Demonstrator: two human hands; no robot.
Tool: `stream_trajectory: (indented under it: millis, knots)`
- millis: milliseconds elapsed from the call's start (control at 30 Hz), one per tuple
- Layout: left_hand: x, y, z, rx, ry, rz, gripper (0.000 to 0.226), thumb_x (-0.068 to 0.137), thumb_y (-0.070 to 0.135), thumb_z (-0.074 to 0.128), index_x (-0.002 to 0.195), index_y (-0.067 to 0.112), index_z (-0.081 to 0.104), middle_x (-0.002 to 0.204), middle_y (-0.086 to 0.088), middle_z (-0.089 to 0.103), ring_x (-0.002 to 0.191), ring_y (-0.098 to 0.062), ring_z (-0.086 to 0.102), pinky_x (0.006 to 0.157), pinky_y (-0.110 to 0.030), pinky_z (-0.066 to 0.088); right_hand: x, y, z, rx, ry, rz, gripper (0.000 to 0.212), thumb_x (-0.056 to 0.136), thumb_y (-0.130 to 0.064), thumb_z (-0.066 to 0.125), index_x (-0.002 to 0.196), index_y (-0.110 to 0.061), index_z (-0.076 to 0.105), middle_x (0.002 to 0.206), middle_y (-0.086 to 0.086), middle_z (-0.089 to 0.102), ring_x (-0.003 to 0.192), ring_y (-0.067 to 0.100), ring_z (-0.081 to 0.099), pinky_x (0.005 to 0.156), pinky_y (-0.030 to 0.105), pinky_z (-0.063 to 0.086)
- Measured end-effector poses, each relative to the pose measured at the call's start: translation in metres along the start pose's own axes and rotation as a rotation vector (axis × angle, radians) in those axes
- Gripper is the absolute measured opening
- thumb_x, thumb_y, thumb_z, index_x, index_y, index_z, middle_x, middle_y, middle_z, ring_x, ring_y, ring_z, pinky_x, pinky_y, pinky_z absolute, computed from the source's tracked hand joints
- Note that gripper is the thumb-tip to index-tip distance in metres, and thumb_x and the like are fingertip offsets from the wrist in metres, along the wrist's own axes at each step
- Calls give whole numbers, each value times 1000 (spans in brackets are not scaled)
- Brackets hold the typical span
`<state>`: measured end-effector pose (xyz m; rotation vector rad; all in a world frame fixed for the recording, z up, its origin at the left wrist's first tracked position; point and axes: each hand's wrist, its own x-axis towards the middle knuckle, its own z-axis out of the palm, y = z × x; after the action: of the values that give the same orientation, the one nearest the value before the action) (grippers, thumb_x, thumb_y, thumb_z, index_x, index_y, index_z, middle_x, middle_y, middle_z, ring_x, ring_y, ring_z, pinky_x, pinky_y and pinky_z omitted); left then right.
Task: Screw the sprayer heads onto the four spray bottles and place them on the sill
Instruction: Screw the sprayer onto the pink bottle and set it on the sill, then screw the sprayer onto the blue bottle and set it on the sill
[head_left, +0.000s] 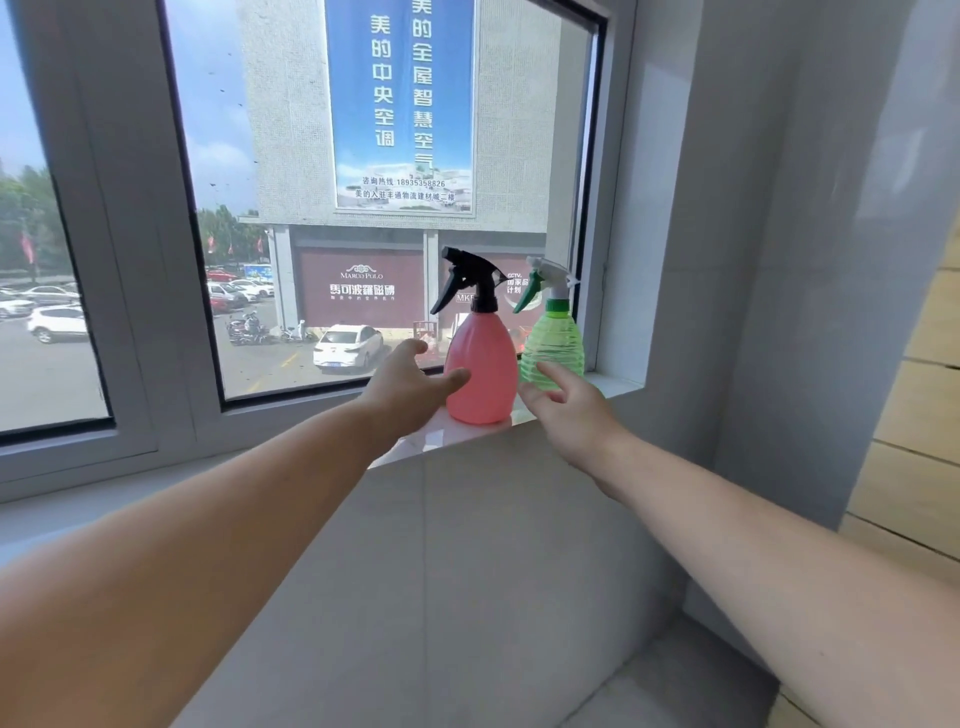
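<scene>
A pink spray bottle (482, 364) with a black sprayer head stands upright on the white sill (431, 439). Right behind it, toward the window's corner, stands a green ribbed bottle (553, 345) with a white and green sprayer head. My left hand (410, 382) is open at the pink bottle's left side, thumb tip touching or nearly touching its wall. My right hand (569, 410) is open at the bottle's right side, index finger stretched in front of the green bottle. Neither hand grips anything.
The window pane and its frame (592, 208) rise just behind the bottles. A grey wall (727, 260) closes the sill on the right. Below the sill drops a grey tiled face (467, 571). Wooden planks (914, 467) show at the far right.
</scene>
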<state>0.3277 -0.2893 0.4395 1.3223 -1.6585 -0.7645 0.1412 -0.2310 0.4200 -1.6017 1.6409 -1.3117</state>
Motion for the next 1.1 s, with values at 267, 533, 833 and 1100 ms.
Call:
stream_trajectory:
  millis: [267, 533, 833, 1100]
  knots:
    - [-63, 15, 13, -97, 60, 81, 35, 93, 34, 73, 118, 15, 57, 106, -9, 69, 83, -25, 65, 61, -31, 49, -68, 49, -29, 46, 65, 83, 25, 94, -39, 60, 110, -22, 68, 96, -2, 69, 87, 16, 62, 74, 28, 49]
    - [-146, -53, 122, 38, -456, -26, 17, 97, 23, 70, 107, 10, 67, 94, -8, 74, 84, -18, 69, 74, -34, 60, -195, 215, -41, 6, 50, 507, 23, 96, -22, 61, 79, -9, 69, 87, 16, 75, 63, 18, 63, 69, 32, 50]
    - [-211, -189, 250, 416, -945, -279, 48, 97, 34, 69, 137, 11, 57, 131, -12, 67, 106, -25, 65, 90, -28, 50, -294, 360, -45, -42, -66, 885, 20, 96, -17, 57, 79, -11, 66, 80, 9, 66, 63, 18, 57, 61, 28, 43]
    - [-236, -267, 322, 703, -1108, -272, 76, 95, 48, 64, 157, 17, 33, 159, -12, 40, 140, -31, 48, 111, -38, 44, -283, 442, -10, 27, -72, 1024, 28, 89, -30, 69, 108, -9, 67, 88, 6, 66, 75, 21, 64, 73, 34, 53]
